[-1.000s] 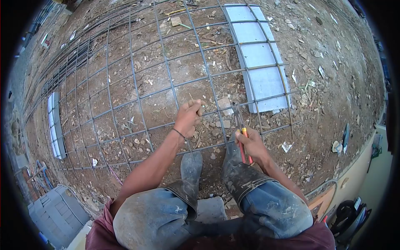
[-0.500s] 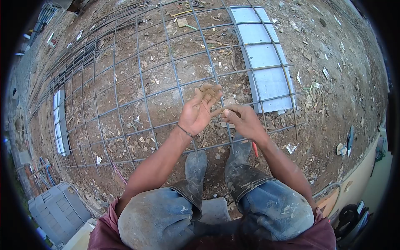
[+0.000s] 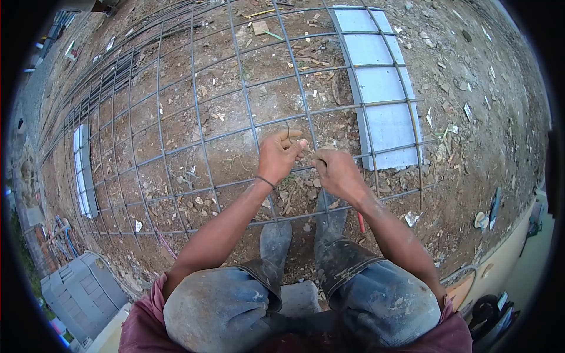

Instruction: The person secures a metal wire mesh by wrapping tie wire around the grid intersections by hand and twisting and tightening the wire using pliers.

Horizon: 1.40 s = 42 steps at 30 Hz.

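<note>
A grid of thin steel bars (image 3: pixel 226 123) lies over the dirt in front of my boots. Above its near part, my left hand (image 3: pixel 278 154) is closed, thumb against fingers, with a thin wire (image 3: pixel 288 126) rising from it. Close to its right, my right hand (image 3: pixel 338 170) is pinched; what its fingertips hold is too small to make out. Between my right forearm and boot, a red handle (image 3: pixel 360 222) of the pliers shows on the ground; the rest is hidden.
A long white block (image 3: pixel 382 88) supports the grid's right side, and another white block (image 3: pixel 84 170) its left. Loose bars (image 3: pixel 112 73) lie at the upper left. A grey case (image 3: pixel 85 297) stands lower left. Rubble surrounds the boots (image 3: pixel 275 241).
The red-handled pliers have left my right hand and lie by my boot. My right hand has moved up beside my left, which opened and then closed again.
</note>
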Tool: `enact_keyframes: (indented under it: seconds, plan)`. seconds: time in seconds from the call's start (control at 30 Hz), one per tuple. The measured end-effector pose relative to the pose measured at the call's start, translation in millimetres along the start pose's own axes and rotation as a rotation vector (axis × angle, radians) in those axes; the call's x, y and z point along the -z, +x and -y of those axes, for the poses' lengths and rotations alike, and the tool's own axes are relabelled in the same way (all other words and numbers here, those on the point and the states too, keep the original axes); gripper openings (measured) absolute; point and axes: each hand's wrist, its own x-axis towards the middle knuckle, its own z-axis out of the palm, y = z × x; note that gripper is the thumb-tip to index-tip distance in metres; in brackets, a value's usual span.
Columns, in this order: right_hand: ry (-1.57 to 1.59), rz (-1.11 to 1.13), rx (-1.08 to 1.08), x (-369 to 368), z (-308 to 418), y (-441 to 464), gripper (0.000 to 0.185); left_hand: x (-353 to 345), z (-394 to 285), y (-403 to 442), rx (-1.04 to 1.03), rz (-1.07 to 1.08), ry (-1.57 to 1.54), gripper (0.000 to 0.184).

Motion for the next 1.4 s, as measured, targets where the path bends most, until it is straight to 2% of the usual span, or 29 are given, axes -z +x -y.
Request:
enact_keyframes:
  seconds: [0.03,0.07,0.1,0.13,0.17,0.2,0.23,0.3,0.4,0.43,0.5,0.57,0.63,0.7,0.73,0.8,0.83,1.0,1.2,1.27,1.33,1.4]
  plan:
    - [-0.138,-0.033,0.072,0,-3,0,0.016,-4,4,4,-0.001,0.000,0.000,0.028]
    - [-0.276,-0.069,0.144,-1,-5,0,0.014,-7,15,12,0.133,0.013,-0.111,0.026]
    - [-0.277,-0.071,0.144,-1,-6,3,0.014,-8,26,20,0.268,0.024,-0.221,0.025]
    - [-0.375,-0.085,0.154,-1,-7,7,0.012,-7,39,25,0.266,0.024,-0.223,0.025]
    - [-0.475,-0.099,0.166,2,-7,14,0.011,-7,45,30,0.408,0.051,-0.339,0.026]
    - [-0.481,-0.100,0.167,5,-6,21,0.011,-6,50,35,0.549,0.079,-0.456,0.028]
    - [-0.508,-0.088,0.179,7,-4,28,0.012,-7,57,40,0.548,0.082,-0.460,0.028]
    - [-0.535,-0.069,0.189,11,-2,41,0.012,-6,62,48,0.698,0.122,-0.654,0.029]
    - [-0.565,-0.035,0.202,17,0,64,0.014,-8,84,82,0.814,0.123,-0.774,0.030]
    - [-0.556,-0.077,0.231,15,-2,70,0.013,-12,96,96,0.813,0.124,-0.775,0.030]
    - [-0.552,-0.116,0.262,13,-3,75,0.012,-21,107,118,0.623,-0.009,-0.834,0.024]
    - [-0.498,-0.166,0.149,10,-1,74,0.010,-30,101,125,0.635,-0.057,-0.938,0.021]
    - [-0.482,-0.201,0.124,6,-1,69,0.009,-36,86,121,0.646,-0.103,-1.042,0.017]
    - [-0.462,-0.241,0.097,2,0,62,0.008,-44,84,105,0.540,-0.197,-1.117,0.011]
    - [-0.453,-0.222,0.066,-2,1,58,0.011,-44,89,99,0.465,-0.135,-1.120,0.006]
    - [-0.439,-0.203,0.029,-6,0,54,0.015,-39,70,87,0.531,-0.126,-1.117,0.006]
    - [-0.428,-0.190,0.037,-9,-3,53,0.014,-35,58,81,0.595,-0.120,-1.119,0.008]
    - [-0.398,-0.192,0.064,-6,2,54,0.013,-30,78,98,0.619,-0.097,-1.054,0.017]
    - [-0.451,-0.081,0.095,-10,2,59,0.014,-35,91,104,0.650,-0.098,-1.044,0.026]
    - [-0.376,-0.199,0.146,-17,-4,58,0.011,-36,104,110,0.654,-0.117,-1.069,0.029]
    - [-0.347,-0.217,0.143,-18,-5,55,0.011,-35,122,123,0.573,0.012,-1.142,0.037]
    - [-0.323,-0.239,0.146,-20,-7,54,0.010,-38,104,107,0.520,0.004,-1.176,0.037]
